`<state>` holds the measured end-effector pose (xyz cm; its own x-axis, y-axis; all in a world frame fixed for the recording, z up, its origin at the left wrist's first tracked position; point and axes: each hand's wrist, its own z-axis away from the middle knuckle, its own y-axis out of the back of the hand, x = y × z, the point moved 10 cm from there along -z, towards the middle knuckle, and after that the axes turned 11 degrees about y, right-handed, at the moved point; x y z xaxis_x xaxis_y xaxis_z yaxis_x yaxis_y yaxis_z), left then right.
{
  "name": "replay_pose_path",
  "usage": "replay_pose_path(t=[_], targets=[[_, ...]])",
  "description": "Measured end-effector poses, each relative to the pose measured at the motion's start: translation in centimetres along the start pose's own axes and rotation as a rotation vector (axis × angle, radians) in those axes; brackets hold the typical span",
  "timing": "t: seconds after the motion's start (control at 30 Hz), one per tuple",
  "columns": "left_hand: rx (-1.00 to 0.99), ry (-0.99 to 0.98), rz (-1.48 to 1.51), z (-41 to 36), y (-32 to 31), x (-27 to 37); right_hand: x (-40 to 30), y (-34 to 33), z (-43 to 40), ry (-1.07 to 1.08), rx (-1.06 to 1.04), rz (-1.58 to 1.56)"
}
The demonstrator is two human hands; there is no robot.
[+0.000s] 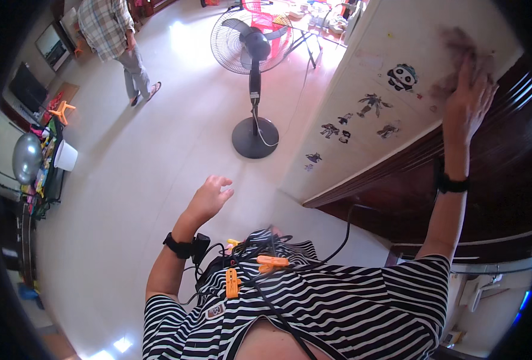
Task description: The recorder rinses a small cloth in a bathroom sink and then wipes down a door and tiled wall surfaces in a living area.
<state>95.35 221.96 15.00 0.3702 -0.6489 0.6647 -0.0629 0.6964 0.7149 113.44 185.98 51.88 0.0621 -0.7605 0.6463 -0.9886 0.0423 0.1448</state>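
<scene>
My right hand (pixel 469 96) is raised against the white wall (pixel 410 40) and presses a blurred, brownish-pink cloth (pixel 458 40) to it. The cloth shows on both sides of my fingers, but its edges are smeared. Left of that hand a panda sticker (pixel 402 77) is stuck on the wall, with several smaller dark figure stickers (pixel 330 131) lower down. My left hand (pixel 209 198) hangs above the pale tiled floor (pixel 126 216), holding nothing, its fingers loosely curled and apart.
A black pedestal fan (pixel 255 137) stands ahead on the floor. A dark wooden door frame (pixel 374 180) borders the wall. At upper left is a person (pixel 106 31) in a plaid shirt. An orange stool (pixel 62 111) and a white bucket (pixel 66 155) are at left. Cables (pixel 348 225) cross my shirt.
</scene>
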Motion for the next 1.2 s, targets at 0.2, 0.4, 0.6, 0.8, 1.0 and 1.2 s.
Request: replay_pose_path(t=[0.2,0.4,0.6,0.8,1.0,1.2], targets=[[-0.030,-0.033,-0.030,-0.6,-1.1,0.4,-4.7,-3.0,5.2,-0.033,-0.183,-0.067],[-0.043,-0.035,-0.027,-0.4,-0.4,0.6,-20.1,-5.4,24.1,0.107,-0.465,-0.423],[-0.022,-0.061,-0.094,-0.5,0.8,1.2,-19.8,-5.9,23.3,0.038,-0.451,-0.435],[-0.050,-0.011,-0.036,-1.0,0.4,1.5,-7.1,-2.8,6.9,-0.284,-0.089,-0.269],[0.003,-0.096,-0.060,-1.2,-0.1,1.1,1.2,-0.6,-2.5,-0.433,0.188,-0.206],[0.015,-0.051,-0.050,-0.9,0.3,-0.4,-1.1,0.1,-5.5,-0.401,0.121,-0.147]])
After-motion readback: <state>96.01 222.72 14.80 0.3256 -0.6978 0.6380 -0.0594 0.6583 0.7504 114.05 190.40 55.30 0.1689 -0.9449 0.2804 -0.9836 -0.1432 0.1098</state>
